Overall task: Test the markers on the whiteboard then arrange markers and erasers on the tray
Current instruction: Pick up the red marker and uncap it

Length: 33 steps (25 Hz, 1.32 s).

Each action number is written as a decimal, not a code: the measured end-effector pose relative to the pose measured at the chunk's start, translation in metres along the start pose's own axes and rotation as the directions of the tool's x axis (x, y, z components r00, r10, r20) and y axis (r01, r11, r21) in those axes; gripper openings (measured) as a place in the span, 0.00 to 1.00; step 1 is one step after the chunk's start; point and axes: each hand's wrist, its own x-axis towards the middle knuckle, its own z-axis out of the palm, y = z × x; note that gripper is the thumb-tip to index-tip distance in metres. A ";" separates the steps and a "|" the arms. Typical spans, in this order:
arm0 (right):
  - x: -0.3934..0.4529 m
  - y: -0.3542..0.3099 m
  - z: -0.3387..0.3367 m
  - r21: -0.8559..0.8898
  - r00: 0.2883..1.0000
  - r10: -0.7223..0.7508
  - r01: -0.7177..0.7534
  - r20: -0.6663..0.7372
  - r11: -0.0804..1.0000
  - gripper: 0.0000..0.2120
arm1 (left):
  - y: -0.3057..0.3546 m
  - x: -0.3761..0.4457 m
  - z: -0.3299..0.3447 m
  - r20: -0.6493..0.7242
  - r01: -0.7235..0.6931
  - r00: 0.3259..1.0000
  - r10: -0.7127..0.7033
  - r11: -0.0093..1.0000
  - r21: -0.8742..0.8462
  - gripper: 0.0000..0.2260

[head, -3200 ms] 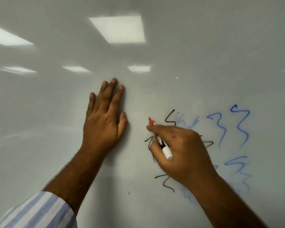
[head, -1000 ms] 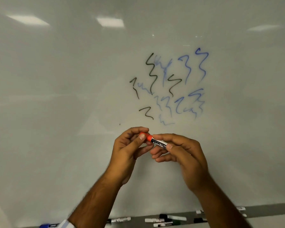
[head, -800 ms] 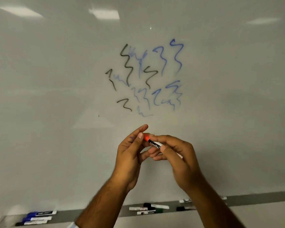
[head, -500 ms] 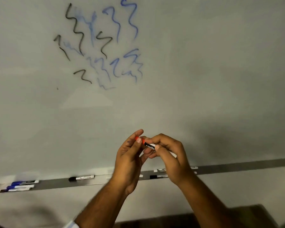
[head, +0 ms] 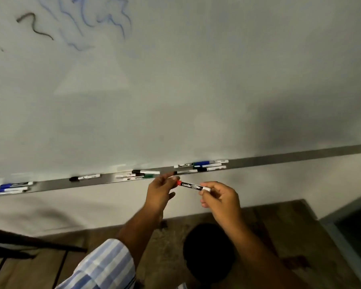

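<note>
I hold a red marker (head: 193, 186) level between both hands, just below the metal tray (head: 279, 158). My left hand (head: 161, 190) pinches its red cap end; my right hand (head: 221, 198) grips its white tail end. The tray runs along the bottom of the whiteboard (head: 175, 90). On the tray lie blue markers (head: 13, 187) at the far left, a single black marker (head: 83, 177), a small pile with a green one (head: 139, 175), and another pile with a blue one (head: 204, 165). Black and blue squiggles (head: 77, 19) mark the board's upper left.
Below the tray is a pale wall, then a brown patterned floor (head: 258, 236). A dark metal frame (head: 19, 245) stands at the lower left. A dark doorway or edge (head: 354, 226) is at the lower right. No eraser shows.
My view has dropped from the squiggles down to the tray. Both hands lowered the red marker toward the tray; the hands have spread apart along it.
</note>
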 end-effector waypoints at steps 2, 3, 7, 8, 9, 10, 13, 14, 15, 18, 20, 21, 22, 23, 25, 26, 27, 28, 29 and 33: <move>-0.003 0.046 -0.014 -0.052 0.991 0.124 -0.127 -0.050 0.991 0.08 | -0.037 0.009 0.004 -0.009 0.108 0.994 -0.107 0.985 0.135 0.13; -0.004 0.070 -0.022 -0.087 0.985 0.161 -0.166 -0.065 0.982 0.07 | -0.053 0.011 0.006 -0.014 0.153 0.988 -0.153 0.971 0.184 0.13; -0.018 0.150 -0.047 -0.225 0.941 0.315 -0.336 -0.126 0.915 0.06 | -0.104 0.011 0.016 0.006 0.215 0.972 -0.233 0.906 0.364 0.13; -0.021 0.166 -0.051 -0.257 0.927 0.350 -0.374 -0.136 0.891 0.06 | -0.112 0.008 0.019 0.011 0.214 0.971 -0.240 0.885 0.413 0.12; -0.023 0.179 -0.053 -0.290 0.917 0.374 -0.399 -0.140 0.870 0.07 | -0.118 0.004 0.022 0.016 0.213 0.969 -0.248 0.861 0.461 0.11; -0.023 0.189 -0.054 -0.325 0.911 0.390 -0.413 -0.135 0.851 0.07 | -0.122 0.001 0.024 0.024 0.213 0.966 -0.259 0.840 0.499 0.10; -0.014 0.207 -0.054 -0.430 0.915 0.399 -0.384 -0.060 0.817 0.07 | -0.128 -0.004 0.023 0.036 0.220 0.957 -0.288 0.800 0.558 0.09; -0.008 0.209 -0.052 -0.435 0.918 0.396 -0.367 -0.025 0.822 0.07 | -0.128 -0.005 0.024 0.034 0.224 0.956 -0.292 0.797 0.561 0.09; -0.002 0.211 -0.051 -0.433 0.918 0.396 -0.355 0.007 0.829 0.07 | -0.128 -0.006 0.024 0.033 0.224 0.956 -0.292 0.796 0.562 0.08; 0.010 0.204 -0.051 -0.440 0.918 0.387 -0.312 0.091 0.842 0.10 | -0.129 -0.007 0.024 0.024 0.232 0.955 -0.294 0.798 0.556 0.07; 0.012 0.201 -0.053 -0.412 0.926 0.369 -0.307 0.078 0.858 0.09 | -0.131 -0.008 0.025 0.018 0.233 0.956 -0.292 0.797 0.557 0.05; 0.012 0.200 -0.054 -0.399 0.928 0.367 -0.313 0.065 0.862 0.08 | -0.132 -0.008 0.026 0.017 0.234 0.956 -0.292 0.798 0.555 0.05; 0.012 0.199 -0.055 -0.390 0.927 0.370 -0.319 0.061 0.864 0.06 | -0.133 -0.007 0.027 0.019 0.237 0.955 -0.296 0.801 0.550 0.05; 0.012 0.197 -0.055 -0.384 0.923 0.378 -0.327 0.064 0.863 0.05 | -0.134 -0.007 0.028 0.022 0.242 0.953 -0.302 0.804 0.543 0.06; 0.010 0.194 -0.052 -0.374 0.918 0.389 -0.335 0.078 0.865 0.04 | -0.135 -0.006 0.030 0.025 0.248 0.951 -0.309 0.809 0.533 0.07; 0.010 0.192 -0.050 -0.368 0.919 0.385 -0.329 0.088 0.870 0.04 | -0.134 -0.005 0.030 0.027 0.249 0.950 -0.310 0.810 0.531 0.07; 0.011 0.190 -0.046 -0.367 0.922 0.375 -0.318 0.095 0.874 0.04 | -0.134 -0.004 0.030 0.029 0.248 0.951 -0.308 0.815 0.524 0.06; 0.011 0.187 -0.042 -0.369 0.928 0.360 -0.302 0.099 0.879 0.04 | -0.133 -0.003 0.029 0.030 0.247 0.952 -0.306 0.819 0.517 0.06; 0.013 0.183 -0.037 -0.372 0.933 0.346 -0.288 0.099 0.883 0.04 | -0.132 -0.001 0.029 0.028 0.243 0.954 -0.298 0.826 0.508 0.06; 0.026 0.158 -0.011 -0.331 0.954 0.255 -0.192 0.157 0.924 0.05 | -0.119 0.007 0.018 -0.021 0.217 0.973 -0.231 0.876 0.430 0.05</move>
